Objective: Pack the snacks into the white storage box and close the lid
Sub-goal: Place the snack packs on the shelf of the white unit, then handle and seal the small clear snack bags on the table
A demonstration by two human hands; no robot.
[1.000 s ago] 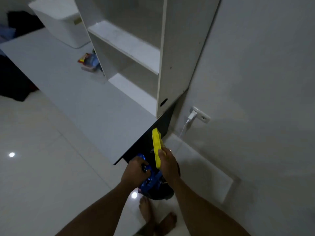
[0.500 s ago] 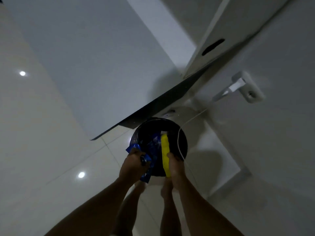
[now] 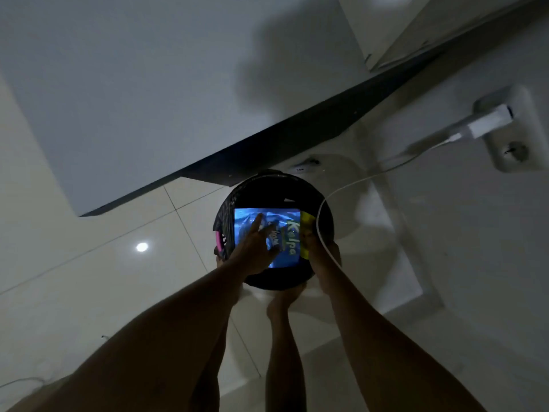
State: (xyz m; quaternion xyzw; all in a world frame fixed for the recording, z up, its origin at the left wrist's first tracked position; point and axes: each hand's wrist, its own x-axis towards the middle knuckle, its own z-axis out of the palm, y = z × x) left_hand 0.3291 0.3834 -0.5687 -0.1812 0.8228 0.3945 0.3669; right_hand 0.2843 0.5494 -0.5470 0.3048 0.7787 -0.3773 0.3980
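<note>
We find both hands over a round black bin [image 3: 237, 200] on the floor: left hand [image 3: 252, 251] spread flat on a blue snack packet [image 3: 282, 230], right hand [image 3: 315, 248] gripping its yellow edge. No white storage box is in view; we judge packing not begun.

Dim room: glossy tiled floor [image 3: 89, 286], white desk [image 3: 133, 99], wall socket [image 3: 514, 138].
</note>
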